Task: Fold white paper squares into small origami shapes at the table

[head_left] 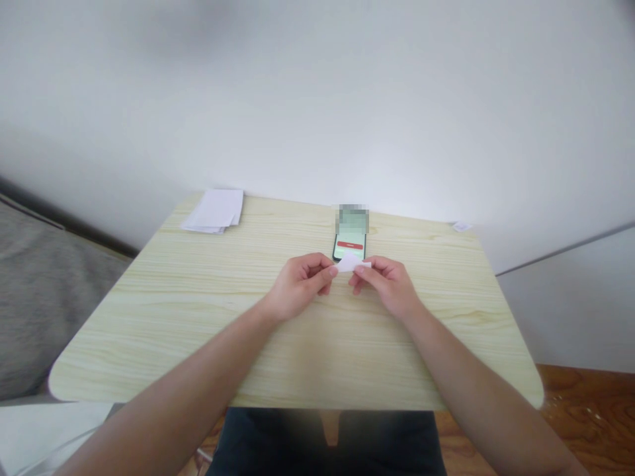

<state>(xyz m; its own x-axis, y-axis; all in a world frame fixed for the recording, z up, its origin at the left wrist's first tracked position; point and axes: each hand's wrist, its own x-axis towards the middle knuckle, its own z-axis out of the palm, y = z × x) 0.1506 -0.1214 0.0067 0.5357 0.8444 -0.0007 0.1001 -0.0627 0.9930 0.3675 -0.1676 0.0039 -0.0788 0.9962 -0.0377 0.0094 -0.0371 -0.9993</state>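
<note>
Between my two hands is a small folded piece of white paper (348,263), with a pointed upper part. My left hand (303,281) pinches its left end between thumb and fingers. The right end is pinched the same way by my right hand (387,281). Just behind the paper a smartphone (350,245) lies on the table, its lit screen showing a red bar; the upper part is pixelated. The paper overlaps the phone's near edge in view.
A light wood-grain table (173,317) stands against a white wall (317,99). At its far left lies a stack of white paper sheets (215,208). A small white paper piece (462,226) sits at the far right corner. Grey fabric (44,284) borders the left side.
</note>
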